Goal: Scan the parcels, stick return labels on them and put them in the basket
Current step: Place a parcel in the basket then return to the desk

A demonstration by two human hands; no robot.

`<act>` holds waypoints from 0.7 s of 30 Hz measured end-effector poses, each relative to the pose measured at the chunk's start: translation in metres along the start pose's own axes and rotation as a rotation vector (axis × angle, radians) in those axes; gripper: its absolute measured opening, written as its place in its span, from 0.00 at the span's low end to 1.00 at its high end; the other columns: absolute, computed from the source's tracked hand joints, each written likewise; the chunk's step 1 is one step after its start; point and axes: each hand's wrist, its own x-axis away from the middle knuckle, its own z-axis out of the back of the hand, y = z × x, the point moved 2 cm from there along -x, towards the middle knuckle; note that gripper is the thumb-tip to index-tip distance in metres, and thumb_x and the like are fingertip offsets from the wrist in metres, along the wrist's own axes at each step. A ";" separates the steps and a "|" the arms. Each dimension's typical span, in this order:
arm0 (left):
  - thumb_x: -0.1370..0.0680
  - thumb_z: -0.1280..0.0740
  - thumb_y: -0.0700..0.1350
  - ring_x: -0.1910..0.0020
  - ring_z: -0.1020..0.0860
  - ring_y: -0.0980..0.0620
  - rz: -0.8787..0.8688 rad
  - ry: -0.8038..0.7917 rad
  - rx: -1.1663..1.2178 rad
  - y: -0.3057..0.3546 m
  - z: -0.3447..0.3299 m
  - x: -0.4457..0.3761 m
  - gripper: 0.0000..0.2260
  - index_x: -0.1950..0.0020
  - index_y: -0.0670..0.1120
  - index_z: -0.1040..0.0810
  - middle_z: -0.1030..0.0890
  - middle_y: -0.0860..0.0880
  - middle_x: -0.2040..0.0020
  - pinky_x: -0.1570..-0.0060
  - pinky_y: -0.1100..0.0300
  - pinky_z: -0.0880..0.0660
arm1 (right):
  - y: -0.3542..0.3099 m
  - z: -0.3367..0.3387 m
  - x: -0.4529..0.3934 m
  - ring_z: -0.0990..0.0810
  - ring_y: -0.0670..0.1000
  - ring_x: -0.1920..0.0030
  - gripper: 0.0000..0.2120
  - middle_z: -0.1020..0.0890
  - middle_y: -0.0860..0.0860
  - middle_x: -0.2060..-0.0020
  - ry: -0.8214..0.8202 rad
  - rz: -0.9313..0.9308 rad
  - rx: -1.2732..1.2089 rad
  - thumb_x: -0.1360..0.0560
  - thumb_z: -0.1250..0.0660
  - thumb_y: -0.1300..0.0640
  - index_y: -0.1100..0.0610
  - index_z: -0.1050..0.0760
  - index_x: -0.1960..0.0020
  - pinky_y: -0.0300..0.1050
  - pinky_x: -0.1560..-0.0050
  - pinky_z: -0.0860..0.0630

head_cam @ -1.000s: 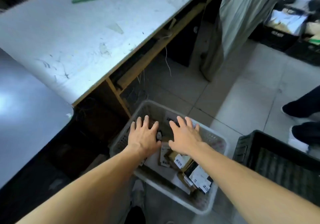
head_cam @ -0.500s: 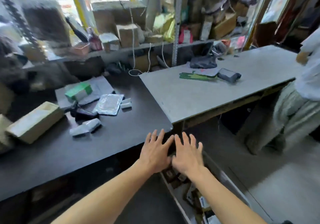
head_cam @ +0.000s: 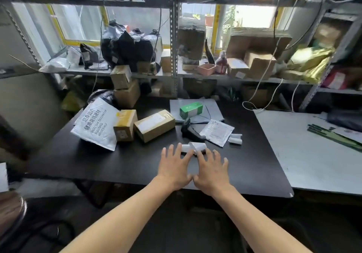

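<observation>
Both hands over the black desk [head_cam: 121, 166], palms down, side by side. Left hand [head_cam: 173, 165] spread wide, fingers straight, holding nothing. Right hand [head_cam: 212, 169] likewise wide and empty. Their fingertips reach the label roll [head_cam: 194, 147], lying just at 12 o'clock from the hands; whether they touch it we cannot tell.

Parcels waiting: long box [head_cam: 154, 125] at 11 o'clock from the hands, small box [head_cam: 125, 125] touching its left end, white mailer [head_cam: 96, 124] further toward 10 o'clock. Scanner [head_cam: 189, 130] at 12 o'clock, just beyond the roll. Green box [head_cam: 191, 110] behind it on a grey sheet. The basket is not in view.

Step in hand, as we judge it: start the next parcel.

How we would do it well:
- take the long box first, being nearest;
- turn it so its printed label faces the scanner;
- peel one label cleanly from the roll, pressing it flat on a bare face, not over the barcode.
</observation>
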 end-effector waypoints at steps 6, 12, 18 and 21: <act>0.21 0.38 0.60 0.20 0.54 0.38 0.164 -0.065 0.037 -0.079 -0.011 -0.018 0.37 0.19 0.58 0.56 0.55 0.42 0.18 0.22 0.40 0.56 | -0.034 -0.011 -0.057 0.49 0.59 0.23 0.33 0.45 0.54 0.23 -0.025 0.075 0.028 0.25 0.38 0.47 0.50 0.44 0.24 0.65 0.27 0.46; 0.22 0.38 0.61 0.20 0.52 0.38 0.229 -0.052 0.044 -0.137 -0.007 -0.083 0.38 0.18 0.57 0.55 0.52 0.41 0.18 0.22 0.41 0.53 | -0.044 -0.013 -0.146 0.52 0.60 0.21 0.34 0.48 0.56 0.21 -0.069 0.097 0.038 0.23 0.41 0.48 0.52 0.49 0.20 0.66 0.26 0.49; 0.25 0.31 0.59 0.21 0.49 0.37 0.269 -0.058 0.073 -0.180 -0.010 -0.173 0.39 0.19 0.57 0.49 0.49 0.40 0.19 0.22 0.44 0.51 | -0.033 -0.017 -0.237 0.45 0.60 0.24 0.31 0.40 0.54 0.25 -0.084 0.079 0.037 0.24 0.41 0.49 0.54 0.44 0.23 0.64 0.28 0.44; 0.26 0.30 0.59 0.22 0.47 0.37 0.291 -0.096 0.078 -0.202 -0.015 -0.208 0.41 0.19 0.57 0.49 0.49 0.40 0.20 0.22 0.45 0.49 | -0.030 -0.023 -0.277 0.45 0.60 0.24 0.31 0.39 0.54 0.26 -0.125 0.062 0.045 0.24 0.41 0.49 0.53 0.44 0.24 0.65 0.27 0.44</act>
